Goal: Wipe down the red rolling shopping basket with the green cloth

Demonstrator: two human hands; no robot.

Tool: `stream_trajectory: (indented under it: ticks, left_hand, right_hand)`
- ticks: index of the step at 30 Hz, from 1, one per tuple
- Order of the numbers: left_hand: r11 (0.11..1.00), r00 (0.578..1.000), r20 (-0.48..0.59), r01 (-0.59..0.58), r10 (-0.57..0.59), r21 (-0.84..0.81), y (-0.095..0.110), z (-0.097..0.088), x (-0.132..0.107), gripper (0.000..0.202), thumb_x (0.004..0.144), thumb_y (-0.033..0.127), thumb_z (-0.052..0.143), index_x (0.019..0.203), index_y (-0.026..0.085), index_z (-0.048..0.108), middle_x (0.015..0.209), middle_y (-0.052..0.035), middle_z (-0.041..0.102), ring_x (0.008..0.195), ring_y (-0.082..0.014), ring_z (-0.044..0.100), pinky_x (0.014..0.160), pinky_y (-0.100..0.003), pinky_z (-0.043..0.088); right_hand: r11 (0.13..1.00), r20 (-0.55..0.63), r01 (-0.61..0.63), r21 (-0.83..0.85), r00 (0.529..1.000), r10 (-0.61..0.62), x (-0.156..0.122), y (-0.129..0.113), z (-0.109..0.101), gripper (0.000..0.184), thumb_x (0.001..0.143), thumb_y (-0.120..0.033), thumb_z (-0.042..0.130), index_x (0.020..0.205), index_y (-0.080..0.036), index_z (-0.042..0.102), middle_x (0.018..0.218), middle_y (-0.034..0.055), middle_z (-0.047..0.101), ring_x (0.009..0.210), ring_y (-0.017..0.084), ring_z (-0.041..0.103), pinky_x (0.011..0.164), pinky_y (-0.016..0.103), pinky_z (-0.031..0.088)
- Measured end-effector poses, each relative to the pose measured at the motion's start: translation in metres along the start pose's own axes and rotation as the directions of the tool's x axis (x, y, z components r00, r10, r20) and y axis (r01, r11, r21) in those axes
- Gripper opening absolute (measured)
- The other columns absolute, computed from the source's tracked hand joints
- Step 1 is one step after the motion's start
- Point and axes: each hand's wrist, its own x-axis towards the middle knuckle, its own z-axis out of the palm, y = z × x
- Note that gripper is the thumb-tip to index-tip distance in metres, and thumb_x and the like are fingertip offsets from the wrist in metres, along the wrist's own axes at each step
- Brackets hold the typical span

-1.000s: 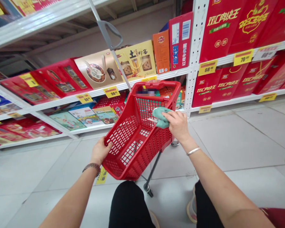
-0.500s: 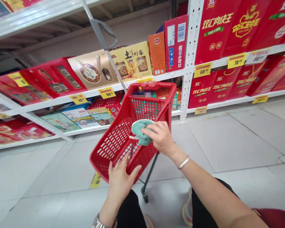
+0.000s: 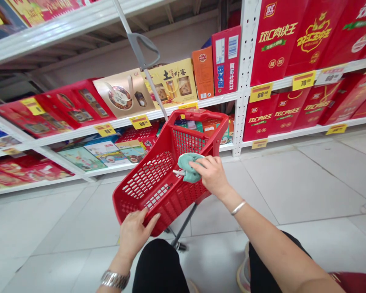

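Over the tiled floor (image 3: 293, 187) by white shelves (image 3: 222, 99), hands apart: the right hand (image 3: 212, 177) pressed a green cloth (image 3: 189, 167) on the red basket (image 3: 146, 179), the left hand (image 3: 136, 236) gripped its edge.

White perforated metal shelf upright (image 3: 246, 77) w/ tall red cardboard gift boxes (image 3: 274, 44) on the shelf right of it, more of same on shelf below. Yellow paper price tags (image 3: 303, 80) along white shelf edges. Left of upright: narrow orange box (image 3: 203, 73), red-&-blue box (image 3: 226, 59), cream-&-gold gift box (image 3: 171, 83), red window-front boxes (image 3: 76, 108). Pale grey floor tiles (image 3: 295, 191) run up to bottom shelf edge.
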Motion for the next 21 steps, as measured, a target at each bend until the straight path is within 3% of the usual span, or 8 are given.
stream_trajectory:
  ticks: [6, 9, 12, 14, 16, 18, 21]
  left_hand:
    - [0.995, 1.0, 0.006, -0.029, 0.03, -0.098, -0.046, -0.008, 0.001, 0.042, 0.09, 0.062, 0.051, 0.077, 0.026, 0.067, 0.073, -0.0082, 0.075, 0.075, -0.0265, 0.071, 0.077, -0.039, 0.056]
    - [0.99, 0.999, 0.04, -0.012, 0.018, -0.141, -0.065, -0.013, 0.003, 0.041, 0.09, 0.059, 0.048, 0.073, 0.027, 0.067, 0.072, -0.008, 0.075, 0.072, -0.0261, 0.07, 0.075, -0.039, 0.055]
    - [0.98, 0.996, 0.064, 0.068, -0.057, -0.188, -0.07, -0.019, 0.005, 0.04, 0.09, 0.053, 0.046, 0.067, 0.027, 0.066, 0.069, -0.0077, 0.074, 0.069, -0.025, 0.069, 0.075, -0.039, 0.055]
    - [0.956, 0.986, 0.027, 0.168, -0.166, -0.241, -0.058, -0.023, 0.008, 0.04, 0.09, 0.05, 0.043, 0.07, 0.026, 0.068, 0.074, -0.0082, 0.077, 0.074, -0.0253, 0.071, 0.078, -0.038, 0.055]
    - [0.905, 0.955, -0.029, 0.269, -0.294, -0.33, -0.035, -0.027, 0.016, 0.042, 0.092, 0.05, 0.041, 0.079, 0.025, 0.073, 0.086, -0.0088, 0.08, 0.086, -0.0259, 0.073, 0.083, -0.038, 0.056]
    - [0.844, 0.939, -0.007, 0.307, -0.345, -0.439, -0.005, -0.03, 0.031, 0.045, 0.093, 0.053, 0.041, 0.087, 0.024, 0.075, 0.096, -0.0082, 0.081, 0.096, -0.0257, 0.073, 0.088, -0.036, 0.056]
    - [0.77, 0.937, 0.002, 0.288, -0.349, -0.57, 0.038, -0.031, 0.06, 0.048, 0.095, 0.054, 0.04, 0.089, 0.021, 0.074, 0.097, -0.0082, 0.081, 0.096, -0.0245, 0.073, 0.09, -0.034, 0.055]
  right_hand:
    - [0.984, -0.137, -0.155, -0.087, 0.98, 0.143, 0.008, 0.021, -0.018, 0.04, 0.096, -0.009, 0.053, 0.124, -0.029, 0.074, 0.113, 0.0065, 0.075, 0.099, 0.025, 0.054, 0.082, 0.04, 0.031]
    - [0.954, -0.258, -0.265, -0.137, 0.94, 0.224, 0.011, 0.032, -0.029, 0.043, 0.095, -0.009, 0.049, 0.125, -0.027, 0.074, 0.112, 0.0099, 0.073, 0.099, 0.027, 0.053, 0.084, 0.042, 0.032]
    - [0.914, -0.36, -0.377, -0.148, 0.881, 0.305, 0.012, 0.045, -0.042, 0.046, 0.093, -0.01, 0.047, 0.127, -0.026, 0.073, 0.111, 0.0128, 0.071, 0.099, 0.03, 0.052, 0.084, 0.044, 0.033]
    - [0.906, -0.404, -0.403, -0.131, 0.856, 0.322, 0.012, 0.049, -0.049, 0.046, 0.092, -0.01, 0.047, 0.126, -0.026, 0.074, 0.11, 0.0129, 0.071, 0.099, 0.03, 0.052, 0.084, 0.044, 0.034]
    - [0.923, -0.415, -0.37, -0.105, 0.86, 0.298, 0.014, 0.045, -0.055, 0.045, 0.093, -0.009, 0.046, 0.124, -0.025, 0.074, 0.109, 0.0118, 0.071, 0.098, 0.029, 0.053, 0.085, 0.043, 0.036]
    - [0.958, -0.39, -0.278, -0.071, 0.892, 0.23, 0.016, 0.029, -0.056, 0.044, 0.095, -0.009, 0.044, 0.123, -0.026, 0.074, 0.109, 0.0104, 0.072, 0.098, 0.027, 0.054, 0.087, 0.042, 0.038]
    - [0.998, -0.32, -0.064, -0.009, 0.946, 0.058, 0.016, -0.008, -0.05, 0.04, 0.099, -0.01, 0.046, 0.121, -0.027, 0.075, 0.109, 0.0073, 0.074, 0.099, 0.024, 0.055, 0.091, 0.04, 0.038]
